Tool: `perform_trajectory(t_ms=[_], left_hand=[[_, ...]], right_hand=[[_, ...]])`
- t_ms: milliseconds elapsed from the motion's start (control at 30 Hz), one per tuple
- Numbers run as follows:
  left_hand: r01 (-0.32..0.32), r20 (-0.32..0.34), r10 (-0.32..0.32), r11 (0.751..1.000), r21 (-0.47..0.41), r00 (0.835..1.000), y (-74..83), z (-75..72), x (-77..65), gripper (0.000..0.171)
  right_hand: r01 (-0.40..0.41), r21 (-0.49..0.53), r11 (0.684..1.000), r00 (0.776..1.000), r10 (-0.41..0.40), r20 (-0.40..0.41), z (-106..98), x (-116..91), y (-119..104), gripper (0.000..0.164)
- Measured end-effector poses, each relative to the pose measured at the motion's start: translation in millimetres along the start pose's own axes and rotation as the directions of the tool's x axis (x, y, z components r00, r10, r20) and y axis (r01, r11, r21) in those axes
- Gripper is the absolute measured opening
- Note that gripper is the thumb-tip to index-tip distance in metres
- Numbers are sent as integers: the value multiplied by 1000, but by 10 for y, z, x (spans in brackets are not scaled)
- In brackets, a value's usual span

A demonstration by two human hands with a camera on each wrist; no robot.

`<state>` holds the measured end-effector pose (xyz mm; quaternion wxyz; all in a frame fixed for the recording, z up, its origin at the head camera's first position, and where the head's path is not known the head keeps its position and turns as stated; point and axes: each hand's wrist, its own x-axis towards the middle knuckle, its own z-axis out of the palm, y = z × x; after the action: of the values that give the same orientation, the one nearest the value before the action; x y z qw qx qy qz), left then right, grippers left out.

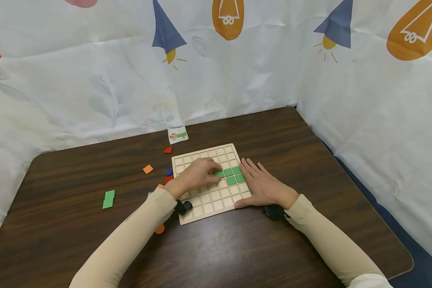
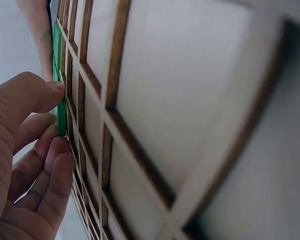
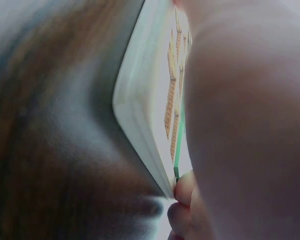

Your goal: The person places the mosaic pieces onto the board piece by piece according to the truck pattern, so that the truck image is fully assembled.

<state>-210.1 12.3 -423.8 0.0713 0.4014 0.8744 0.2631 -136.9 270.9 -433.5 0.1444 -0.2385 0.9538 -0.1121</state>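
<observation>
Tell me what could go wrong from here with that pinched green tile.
The left grip pinches a green tile, which could slip or sit crooked on the gridded board. It might also nudge the neighbouring green tiles. The left sleeve appears close to an orange disc and could brush it away.

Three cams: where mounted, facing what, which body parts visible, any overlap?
Head: worn on the head, facing forward and down at the board; left hand, right hand, sleeves show.
Left wrist: worn there, looking across the board; left hand pinches a green tile; part of the right hand at upper left.
Right wrist: worn there, looking at the board's corner and tabletop; blurred right hand fills the right side.
Overlap: head and left wrist share both hands and the board.
</observation>
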Motion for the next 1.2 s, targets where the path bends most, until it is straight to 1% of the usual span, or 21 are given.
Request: perform_trajectory(t_ms=[133, 467, 567, 700, 867, 1100, 1200], left_hand=[[-6, 8, 6, 1000, 9, 1000, 9, -5, -1, 26], [6, 19, -7, 999, 34, 1000, 28, -32, -24, 27], [5, 11, -6, 999, 36, 1000, 29, -61, -33, 28], [19, -7, -19, 1000, 22, 1000, 37, -126, -62, 31], [47, -8, -47, 999, 21, 999, 20, -227, -137, 32], [77, -31, -76, 996, 49, 997, -72, -409, -294, 31], [98, -45, -96, 994, 42, 994, -109, -496, -373, 32]], right_hand=[[-1, 2, 1000, 1000, 1, 2, -7, -3, -7, 129], [4, 3, 1000, 1000, -4, 4, -25, -4, -34, 129], [0, 1, 1000, 1000, 0, 9, -29, -13, -37, 129], [-1, 0, 1000, 1000, 1, 5, -39, -28, -41, 128], [-4, 12, 1000, 1000, 4, 3, -24, -31, -44, 129], [9, 19, 1000, 1000, -9, -9, -10, -31, -37, 129], [15, 19, 1000, 1000, -15, -15, -19, -29, -42, 128]])
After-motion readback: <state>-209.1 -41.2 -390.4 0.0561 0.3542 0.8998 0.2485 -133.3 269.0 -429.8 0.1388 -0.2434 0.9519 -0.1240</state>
